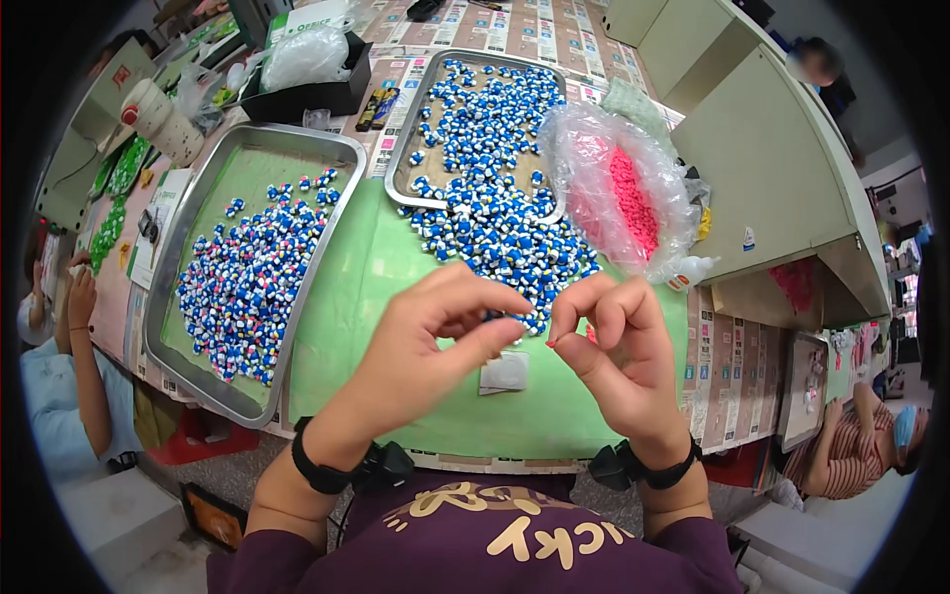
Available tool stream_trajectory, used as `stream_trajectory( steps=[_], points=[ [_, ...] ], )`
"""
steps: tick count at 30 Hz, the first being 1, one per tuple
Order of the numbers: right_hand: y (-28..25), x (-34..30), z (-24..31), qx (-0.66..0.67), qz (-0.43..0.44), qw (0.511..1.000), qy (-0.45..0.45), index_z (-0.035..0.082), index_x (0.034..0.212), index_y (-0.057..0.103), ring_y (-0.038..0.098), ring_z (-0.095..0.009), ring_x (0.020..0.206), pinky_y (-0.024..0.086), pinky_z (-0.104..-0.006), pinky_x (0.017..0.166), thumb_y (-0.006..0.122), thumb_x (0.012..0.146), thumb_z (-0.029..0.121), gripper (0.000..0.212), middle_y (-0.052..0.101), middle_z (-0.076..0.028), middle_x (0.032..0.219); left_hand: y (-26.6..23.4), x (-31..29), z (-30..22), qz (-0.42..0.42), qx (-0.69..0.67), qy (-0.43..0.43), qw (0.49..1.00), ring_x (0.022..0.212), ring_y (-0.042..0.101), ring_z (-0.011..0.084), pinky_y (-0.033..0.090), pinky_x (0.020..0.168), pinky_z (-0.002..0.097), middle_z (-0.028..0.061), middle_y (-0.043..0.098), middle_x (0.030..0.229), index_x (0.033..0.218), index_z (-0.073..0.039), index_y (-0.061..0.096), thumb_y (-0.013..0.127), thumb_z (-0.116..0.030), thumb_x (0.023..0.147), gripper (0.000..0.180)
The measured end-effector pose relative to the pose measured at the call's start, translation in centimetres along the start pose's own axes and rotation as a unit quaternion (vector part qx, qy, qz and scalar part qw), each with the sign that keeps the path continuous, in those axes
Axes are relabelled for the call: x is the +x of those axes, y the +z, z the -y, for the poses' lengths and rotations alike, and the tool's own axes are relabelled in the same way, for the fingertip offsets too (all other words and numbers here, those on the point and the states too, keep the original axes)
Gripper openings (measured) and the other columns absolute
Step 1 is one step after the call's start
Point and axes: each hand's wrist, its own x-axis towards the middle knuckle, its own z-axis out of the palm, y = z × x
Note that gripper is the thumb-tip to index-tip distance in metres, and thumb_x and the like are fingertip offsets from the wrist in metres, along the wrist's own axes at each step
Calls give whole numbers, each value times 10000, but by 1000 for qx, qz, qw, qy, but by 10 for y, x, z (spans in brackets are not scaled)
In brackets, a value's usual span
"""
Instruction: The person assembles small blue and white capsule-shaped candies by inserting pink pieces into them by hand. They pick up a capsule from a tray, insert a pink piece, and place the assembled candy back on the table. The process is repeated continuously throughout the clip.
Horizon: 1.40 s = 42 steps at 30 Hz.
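Note:
My left hand (424, 332) hovers at the near edge of a heap of small blue-and-white pieces (505, 238). Its thumb and index finger are curved with a gap between the tips; blue shows through, and I make out nothing held. Beside it, my right hand (623, 346) pinches a tiny pinkish-red piece (551, 344) between thumb and index finger. Another small pink bit (592, 334) shows by its fingers. A small pale square block (505, 372) lies below, on the green mat (396, 406). The heap spills from a metal tray (393, 178) onto this mat.
At left, another metal tray (296, 342) contains blue-and-white pieces with pink parts. A clear plastic bag (584, 168) of pink pieces and a white bottle (693, 269) stand right. Behind are a black box (297, 99) and a grey cabinet (772, 158). Other people (84, 396) sit nearby.

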Motion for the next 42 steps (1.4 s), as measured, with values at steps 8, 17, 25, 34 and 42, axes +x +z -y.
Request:
stream_trajectory(
  steps=[8,17,25,34,42],
  points=[
    [8,-2,-1,-96,-27,992,-78,89,889,400,549,-158,816,457,-283,726,603,873,-84,267,566,-96,957,15,-7,-9,34,-248,-90,964,754,521,33,414,613,196,-11,528,912,1007,-14,661,624,-77,931,106],
    [10,-2,-1,-193,-24,975,-111,47,877,454,580,-214,790,468,-317,675,623,840,-106,232,581,-110,925,17,-10,-3,-21,-113,2,993,729,522,47,418,605,206,-1,532,898,997,-2,664,630,-66,920,106],
    [3,-3,-22,-278,107,955,8,28,854,440,493,-305,771,413,-379,688,503,687,-164,262,486,-119,814,-3,-21,5,-143,1,-69,987,717,563,66,474,624,200,16,587,892,1003,3,660,654,-2,872,132],
    [3,-2,-18,-383,193,903,42,60,850,447,513,-312,801,388,-385,721,493,730,-98,203,508,-104,810,-23,-25,15,-130,-12,-23,991,878,616,113,514,790,240,65,618,1017,1097,25,651,648,35,863,234],
    [7,5,2,-122,33,991,44,66,851,413,507,-176,763,431,-301,749,550,808,-141,252,527,-62,842,-6,-16,6,-104,-178,-45,978,958,662,189,537,860,301,120,627,1088,1127,63,590,623,33,881,250]
  ],
)
